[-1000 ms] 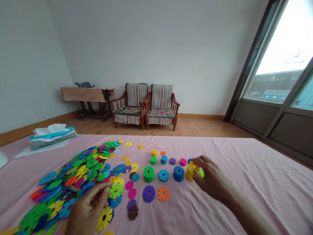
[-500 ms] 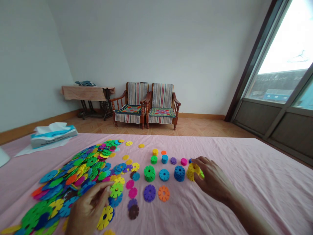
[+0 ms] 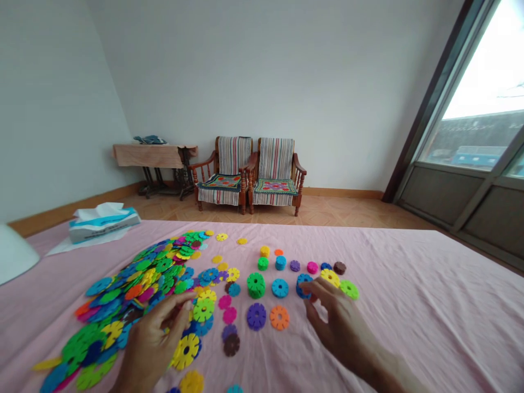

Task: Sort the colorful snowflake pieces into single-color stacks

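My left hand is at the right edge of the loose disc pile, thumb and forefinger pinched beside a lime-green disc. Something small and reddish shows between its fingers, too hidden to name. My right hand has its thumb and forefinger apart, forefinger over the blue disc stack. Near it are yellow discs, partly covered by the fingers, and a lime-green disc. Left of it stand a green stack, light-blue discs, purple discs and an orange disc.
Behind these is a row of small discs, including a pink stack and a brown one. A tissue box lies at the back left of the pink cloth, near a white rounded object. Two chairs stand beyond.
My right hand has moved left from the yellow stack to the blue one, uncovering the lime-green and brown discs. My left hand stays beside the pile. The view has shifted slightly.
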The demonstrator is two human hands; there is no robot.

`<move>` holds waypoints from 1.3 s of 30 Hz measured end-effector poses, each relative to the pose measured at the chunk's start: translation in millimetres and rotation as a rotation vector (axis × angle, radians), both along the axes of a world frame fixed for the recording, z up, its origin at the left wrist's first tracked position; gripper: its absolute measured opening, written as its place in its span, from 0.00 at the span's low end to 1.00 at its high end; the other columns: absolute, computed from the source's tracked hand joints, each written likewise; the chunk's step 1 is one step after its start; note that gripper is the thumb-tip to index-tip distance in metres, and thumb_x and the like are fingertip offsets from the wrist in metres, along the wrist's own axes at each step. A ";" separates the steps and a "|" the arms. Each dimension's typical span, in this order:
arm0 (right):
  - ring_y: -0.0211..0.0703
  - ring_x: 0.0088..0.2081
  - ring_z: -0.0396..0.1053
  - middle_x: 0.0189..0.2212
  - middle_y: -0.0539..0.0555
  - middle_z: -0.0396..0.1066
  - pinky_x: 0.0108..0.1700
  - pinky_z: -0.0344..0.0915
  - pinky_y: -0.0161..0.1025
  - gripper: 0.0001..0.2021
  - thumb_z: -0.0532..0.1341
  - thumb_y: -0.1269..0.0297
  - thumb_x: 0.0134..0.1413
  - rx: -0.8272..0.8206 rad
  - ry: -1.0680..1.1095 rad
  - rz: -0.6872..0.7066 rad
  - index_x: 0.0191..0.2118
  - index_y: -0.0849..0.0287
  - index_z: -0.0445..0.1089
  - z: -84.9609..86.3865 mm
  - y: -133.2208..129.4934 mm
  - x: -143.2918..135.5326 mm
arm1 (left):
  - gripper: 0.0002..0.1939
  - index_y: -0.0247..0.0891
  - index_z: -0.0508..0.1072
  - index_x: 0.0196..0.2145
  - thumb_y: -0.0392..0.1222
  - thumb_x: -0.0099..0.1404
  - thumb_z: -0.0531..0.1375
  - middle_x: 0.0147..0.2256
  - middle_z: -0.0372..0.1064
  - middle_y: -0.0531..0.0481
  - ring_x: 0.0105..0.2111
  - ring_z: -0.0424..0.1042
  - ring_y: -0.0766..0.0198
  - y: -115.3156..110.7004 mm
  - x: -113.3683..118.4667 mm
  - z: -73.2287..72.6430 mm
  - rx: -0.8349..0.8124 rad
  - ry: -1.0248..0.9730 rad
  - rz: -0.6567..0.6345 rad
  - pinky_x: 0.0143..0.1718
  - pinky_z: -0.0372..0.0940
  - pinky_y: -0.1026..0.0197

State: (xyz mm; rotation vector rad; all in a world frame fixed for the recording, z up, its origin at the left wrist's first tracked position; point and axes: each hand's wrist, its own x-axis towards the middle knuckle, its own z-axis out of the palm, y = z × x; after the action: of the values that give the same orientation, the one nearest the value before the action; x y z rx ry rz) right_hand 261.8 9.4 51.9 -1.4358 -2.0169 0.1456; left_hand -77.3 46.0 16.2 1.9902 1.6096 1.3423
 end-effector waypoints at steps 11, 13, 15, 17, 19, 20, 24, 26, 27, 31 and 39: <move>0.42 0.33 0.69 0.33 0.55 0.70 0.34 0.63 0.36 0.12 0.52 0.74 0.53 -0.188 -0.008 0.191 0.39 0.59 0.69 -27.3 -26.0 -32.8 | 0.13 0.49 0.79 0.37 0.38 0.52 0.63 0.39 0.78 0.53 0.37 0.78 0.58 -15.3 -20.4 37.3 -0.237 0.580 -0.306 0.36 0.72 0.65; 0.41 0.32 0.69 0.32 0.55 0.70 0.34 0.62 0.35 0.11 0.51 0.74 0.54 -0.213 0.002 0.200 0.38 0.59 0.69 -25.2 -25.7 -31.6 | 0.21 0.52 0.78 0.44 0.42 0.50 0.66 0.47 0.76 0.51 0.47 0.75 0.52 -17.6 -29.2 31.2 -0.207 0.641 -0.266 0.45 0.71 0.58; 0.41 0.32 0.69 0.32 0.55 0.70 0.33 0.62 0.34 0.11 0.51 0.74 0.54 -0.235 0.000 0.201 0.37 0.60 0.69 -22.6 -25.3 -31.4 | 0.23 0.54 0.76 0.47 0.46 0.51 0.67 0.50 0.74 0.50 0.50 0.73 0.49 -17.8 -35.8 22.9 -0.168 0.676 -0.248 0.48 0.70 0.54; 0.41 0.32 0.69 0.32 0.55 0.70 0.33 0.62 0.34 0.11 0.51 0.74 0.54 -0.245 -0.002 0.198 0.37 0.60 0.70 -21.1 -24.8 -31.9 | 0.24 0.56 0.76 0.47 0.46 0.51 0.68 0.50 0.75 0.51 0.49 0.74 0.50 -16.4 -39.8 14.9 -0.119 0.681 -0.257 0.49 0.69 0.53; 0.41 0.32 0.69 0.32 0.55 0.71 0.33 0.62 0.34 0.11 0.51 0.74 0.54 -0.243 0.001 0.191 0.37 0.60 0.70 -21.3 -24.0 -32.4 | 0.24 0.57 0.76 0.47 0.47 0.50 0.69 0.49 0.75 0.53 0.48 0.74 0.51 -14.6 -42.3 8.0 -0.067 0.678 -0.267 0.49 0.69 0.55; 0.41 0.32 0.69 0.32 0.55 0.71 0.33 0.62 0.34 0.11 0.51 0.74 0.54 -0.239 0.003 0.191 0.37 0.60 0.70 -22.0 -23.5 -32.5 | 0.24 0.57 0.76 0.47 0.48 0.50 0.69 0.49 0.75 0.53 0.48 0.75 0.52 -13.8 -43.1 5.0 -0.046 0.680 -0.270 0.49 0.69 0.56; 0.41 0.32 0.69 0.32 0.55 0.71 0.34 0.61 0.34 0.11 0.52 0.74 0.53 -0.229 0.011 0.183 0.37 0.59 0.71 -27.9 -22.3 -32.1 | 0.22 0.55 0.76 0.47 0.47 0.52 0.67 0.49 0.75 0.53 0.47 0.75 0.53 -12.4 -43.6 -4.5 0.010 0.721 -0.284 0.49 0.69 0.60; 0.41 0.34 0.69 0.33 0.55 0.71 0.35 0.62 0.34 0.11 0.53 0.75 0.53 -0.211 0.024 0.178 0.37 0.59 0.71 -31.6 -22.2 -31.7 | 0.22 0.53 0.77 0.47 0.43 0.51 0.66 0.49 0.75 0.52 0.48 0.75 0.52 -12.1 -41.3 -5.5 0.009 0.758 -0.272 0.49 0.69 0.59; 0.41 0.34 0.69 0.33 0.55 0.71 0.36 0.62 0.34 0.11 0.53 0.75 0.53 -0.198 0.028 0.176 0.38 0.58 0.71 -33.4 -22.3 -31.6 | 0.22 0.51 0.77 0.46 0.41 0.50 0.65 0.48 0.76 0.51 0.48 0.75 0.51 -12.0 -39.4 -4.2 0.003 0.776 -0.261 0.49 0.69 0.58; 0.40 0.34 0.69 0.33 0.54 0.71 0.35 0.61 0.33 0.11 0.54 0.75 0.53 -0.167 0.042 0.195 0.38 0.58 0.70 -38.5 -22.8 -32.0 | 0.22 0.47 0.77 0.43 0.36 0.48 0.61 0.46 0.76 0.48 0.47 0.75 0.49 -13.3 -22.5 12.8 -0.048 0.792 -0.224 0.48 0.70 0.55; 0.36 0.25 0.67 0.26 0.51 0.70 0.26 0.59 0.31 0.06 0.58 0.68 0.50 -0.342 0.440 0.227 0.36 0.58 0.69 -50.0 -26.1 -48.2 | 0.20 0.46 0.71 0.42 0.30 0.51 0.57 0.38 0.74 0.52 0.32 0.75 0.64 -36.4 66.4 43.3 -0.144 0.501 -0.465 0.34 0.71 0.68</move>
State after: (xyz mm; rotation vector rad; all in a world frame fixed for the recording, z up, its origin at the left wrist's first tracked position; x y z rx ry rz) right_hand 213.6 -16.7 1.9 -1.2254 -1.8304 0.8624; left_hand -10.9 9.6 59.5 2.5260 1.2367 0.5726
